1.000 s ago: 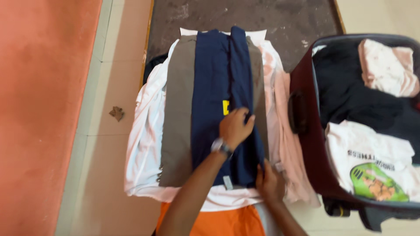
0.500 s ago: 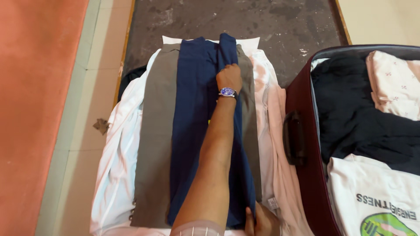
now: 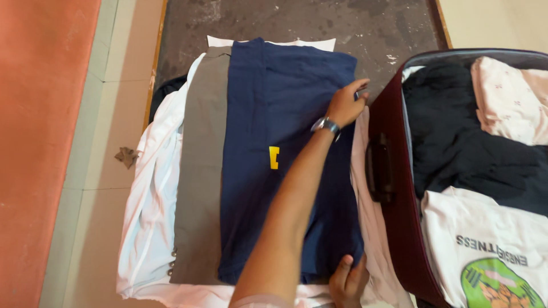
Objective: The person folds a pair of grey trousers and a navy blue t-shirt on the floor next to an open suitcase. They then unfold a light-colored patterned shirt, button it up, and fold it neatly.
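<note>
Pale floor tiles (image 3: pixel 108 188) run down the left of the scene beside a broad orange-red strip (image 3: pixel 40 142), and at the far middle a dark, speckled mat (image 3: pixel 297 23) lies under a stack of clothes. To the right stands an open maroon suitcase (image 3: pixel 399 228), its black handle (image 3: pixel 379 168) facing the stack; inside it lie a dark garment (image 3: pixel 462 148), a pale pink patterned cloth (image 3: pixel 508 97) at the far end and a white printed t-shirt (image 3: pixel 485 251) at the near end.

On the floor the stack is layered: a white shirt (image 3: pixel 151 217) sticks out at the left and near edges, a grey garment (image 3: pixel 200 171) lies on it, a pale pink garment (image 3: pixel 365 211) shows along the right side, and on top is a navy blue t-shirt (image 3: pixel 279 114) with a small yellow mark (image 3: pixel 274 157) near its middle. It lies spread flat, wider at the far end, just beside the suitcase.

The left hand (image 3: pixel 345 105), reaching across with a wristwatch (image 3: pixel 325 124) on the wrist, grips the far right edge of the navy t-shirt, fingers closed on the cloth near the suitcase wall. The right hand (image 3: pixel 348 279), at the near edge of the view, rests on the near right corner of the same t-shirt; whether it pinches the cloth or only presses on it cannot be told. Both hands are well apart along the shirt's right side.

A small crumpled brown scrap (image 3: pixel 127 156) lies on the tiles left of the stack.
</note>
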